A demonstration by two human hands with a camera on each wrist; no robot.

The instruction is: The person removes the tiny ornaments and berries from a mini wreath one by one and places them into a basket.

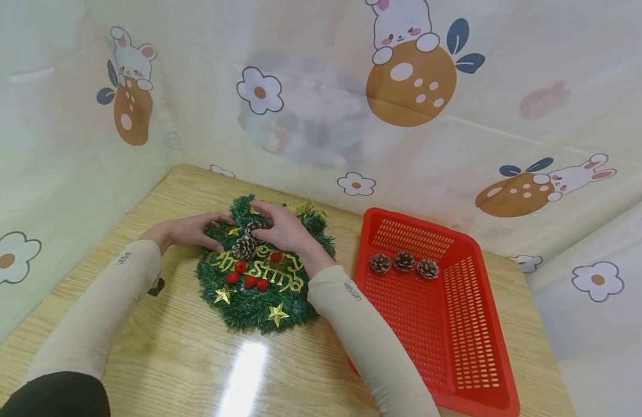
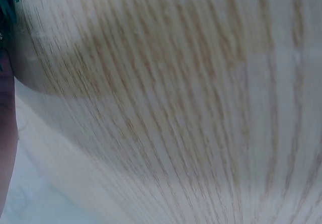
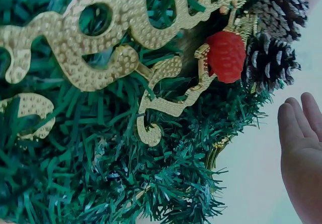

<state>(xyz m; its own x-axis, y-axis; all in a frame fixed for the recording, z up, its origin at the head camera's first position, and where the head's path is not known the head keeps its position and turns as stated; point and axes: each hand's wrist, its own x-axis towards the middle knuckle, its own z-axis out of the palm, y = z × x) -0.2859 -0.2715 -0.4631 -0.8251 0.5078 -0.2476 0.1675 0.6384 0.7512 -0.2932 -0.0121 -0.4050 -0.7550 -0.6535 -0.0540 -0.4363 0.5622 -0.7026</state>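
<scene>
A green tinsel wreath lies on the wooden table, bearing gold Christmas lettering, gold stars and red berries. Two pinecones sit together on its upper part. My right hand is over them, thumb beside the upper pinecone; in the right wrist view its fingers extend straight, apart from the pinecones. At the wreath's left edge is my left hand, thumb and fingers spread and loosely bent. The left wrist view catches only a strip of it beside the tinsel.
To the right stands a red plastic basket with perforated walls, holding three pinecones near its far end. Patterned curtains hang behind and beside the table. A small black object shows at the left wrist.
</scene>
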